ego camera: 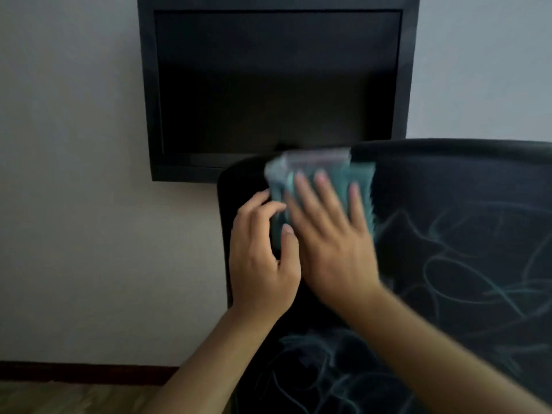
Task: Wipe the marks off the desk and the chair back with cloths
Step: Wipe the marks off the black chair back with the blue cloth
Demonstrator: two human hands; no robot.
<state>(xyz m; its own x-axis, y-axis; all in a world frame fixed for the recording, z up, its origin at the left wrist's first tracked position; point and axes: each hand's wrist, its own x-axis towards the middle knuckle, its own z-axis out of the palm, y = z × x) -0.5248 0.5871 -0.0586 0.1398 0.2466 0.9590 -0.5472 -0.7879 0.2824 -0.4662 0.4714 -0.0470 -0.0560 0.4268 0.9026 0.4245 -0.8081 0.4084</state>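
A black chair back (448, 189) fills the lower right, covered with pale teal scribble marks (466, 264). A teal cloth (331, 174) lies against its upper left part, blurred by motion. My right hand (331, 243) presses flat on the cloth with fingers spread. My left hand (263, 258) sits just left of it, fingers curled around the cloth's left edge at the chair back's side. More marks (313, 363) show lower down, between my forearms. The desk is not in view.
A black wall-mounted frame with a dark panel (277, 85) hangs on the white wall behind the chair. A dark baseboard (74, 372) and wooden floor (59, 398) lie at the lower left.
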